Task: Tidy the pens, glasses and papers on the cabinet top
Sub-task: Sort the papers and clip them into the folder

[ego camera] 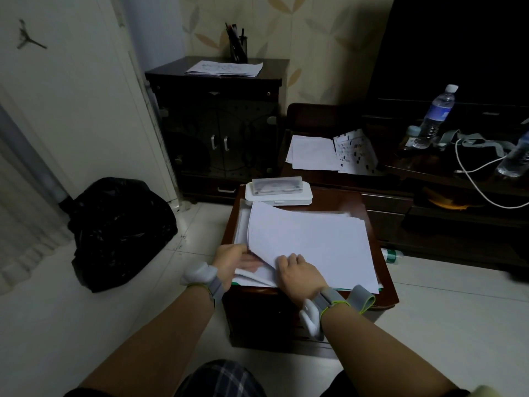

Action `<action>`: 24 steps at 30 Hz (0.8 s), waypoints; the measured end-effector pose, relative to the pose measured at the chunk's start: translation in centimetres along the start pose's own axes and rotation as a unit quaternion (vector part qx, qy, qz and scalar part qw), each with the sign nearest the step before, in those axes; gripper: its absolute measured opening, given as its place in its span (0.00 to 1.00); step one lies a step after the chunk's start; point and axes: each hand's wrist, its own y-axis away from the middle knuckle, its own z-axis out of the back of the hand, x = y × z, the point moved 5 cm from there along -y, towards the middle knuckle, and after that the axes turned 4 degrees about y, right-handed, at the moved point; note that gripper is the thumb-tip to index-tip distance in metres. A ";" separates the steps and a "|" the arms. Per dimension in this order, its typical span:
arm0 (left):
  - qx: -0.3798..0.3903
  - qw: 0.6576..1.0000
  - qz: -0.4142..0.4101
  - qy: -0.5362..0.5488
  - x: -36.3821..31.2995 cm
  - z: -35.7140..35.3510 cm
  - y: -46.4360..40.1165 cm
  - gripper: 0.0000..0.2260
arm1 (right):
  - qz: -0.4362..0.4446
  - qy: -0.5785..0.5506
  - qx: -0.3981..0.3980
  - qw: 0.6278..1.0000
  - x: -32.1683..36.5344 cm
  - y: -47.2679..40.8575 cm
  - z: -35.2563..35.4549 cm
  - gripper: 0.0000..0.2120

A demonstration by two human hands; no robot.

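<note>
Both hands are working the papers point(312, 239) at the cabinet top's point(383, 293) near edge, left hand point(237, 260) slipping flat beneath, right hand point(297, 269) pinching lifted sheets that are risking sliding off.

White sheets of paper point(312, 242) covered the reddish-brown cabinet top point(372, 293) at centre frame, a green edge peeking out underneath at lower right. A white case point(279, 196) sat behind them. At left lay a glossy black rubbish bag point(120, 230). The tall cabinet point(217, 124) at upper centre was near-black. The wallpaper point(315, 32) showed a tan leaf pattern on cream. Plaid shorts point(220, 379), dark with pale lines, filled the bottom edge. Both wrist straps point(214, 287) were grey, lime-trimmed.
</note>
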 end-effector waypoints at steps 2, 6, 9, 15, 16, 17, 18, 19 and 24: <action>-0.004 1.000 -0.016 -0.012 -0.1 0.0 0.0 0.09 | -0.016 -0.011 0.010 1.000 -0.1 0.0 0.2 0.17; -0.025 0.997 -0.034 -0.063 0.4 0.3 -0.4 0.18 | -0.045 -0.016 -0.100 0.994 -0.4 0.1 1.8 0.17; -0.072 0.992 -0.083 -0.065 0.2 0.9 -0.4 0.21 | -0.082 -0.004 -0.173 0.982 -1.1 0.9 2.2 0.17; -0.106 0.992 -0.035 -0.050 0.2 1.5 -1.0 0.30 | -0.082 -0.053 -0.243 0.965 -1.4 3.6 1.4 0.20; -0.112 0.992 -0.037 -0.053 0.3 1.6 -1.0 0.27 | -0.079 -0.045 -0.255 0.963 -1.4 3.9 1.2 0.18; -0.109 0.992 -0.039 -0.055 0.3 1.6 -1.0 0.21 | -0.082 -0.041 -0.259 0.962 -1.4 4.1 1.1 0.17; -0.105 0.992 -0.040 -0.063 0.3 1.5 -1.0 0.15 | -0.099 -0.041 -0.267 0.958 -1.7 4.2 1.0 0.15; -0.106 0.991 -0.039 -0.074 0.3 1.5 -0.9 0.09 | -0.146 -0.054 -0.284 0.946 -2.3 4.3 1.1 0.14; -0.106 0.991 -0.049 -0.061 0.0 1.5 -0.4 0.06 | -0.502 -0.409 -0.314 0.694 -6.0 6.9 2.0 0.20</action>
